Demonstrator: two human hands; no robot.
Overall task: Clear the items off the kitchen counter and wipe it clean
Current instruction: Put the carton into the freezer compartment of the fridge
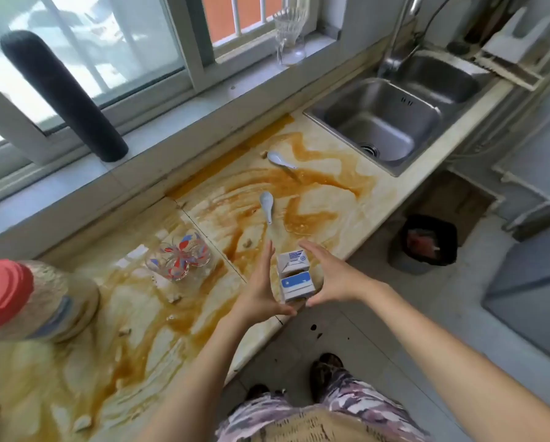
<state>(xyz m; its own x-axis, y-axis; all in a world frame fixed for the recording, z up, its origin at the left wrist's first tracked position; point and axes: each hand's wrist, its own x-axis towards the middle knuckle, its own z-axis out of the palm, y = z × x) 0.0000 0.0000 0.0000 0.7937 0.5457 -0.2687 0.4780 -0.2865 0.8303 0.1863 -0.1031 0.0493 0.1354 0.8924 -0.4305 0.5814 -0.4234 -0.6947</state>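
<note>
Clearing the counter (158, 339), left hand (260, 282) and right hand (329, 275) flank the carton (294, 277) at its front edge, fingers straight; next, likely, a firm squeeze and lift.

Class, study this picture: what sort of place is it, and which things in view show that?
Most likely a home kitchen: a steel double sink with a tap is set into a brown-smeared stone counter, and a white spoon lies on it.

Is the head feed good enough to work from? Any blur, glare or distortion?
Head view: bright daylight from the window, soft shadows; wide-angle bending toward the frame edges; red-lidded jar at far left is blurred; carton at the counter edge is fairly sharp.
</note>
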